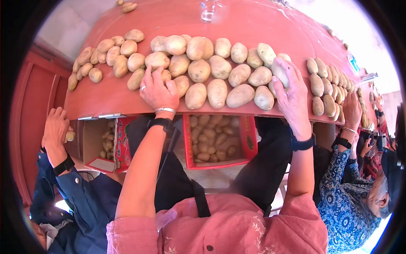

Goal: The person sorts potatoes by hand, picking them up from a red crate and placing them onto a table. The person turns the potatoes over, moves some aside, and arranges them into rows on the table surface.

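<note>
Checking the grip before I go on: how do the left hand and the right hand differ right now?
The left hand lies flat, fingers spread over the potato pile; the right hand is curled around one potato. The left hand wears a ring and a silver bracelet; the right hand shows neither. Both wear a black wristband and reach onto the red table.

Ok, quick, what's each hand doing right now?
Left hand: open, palm down on a small potato.
Right hand: fingers closed around a pale potato.
</note>
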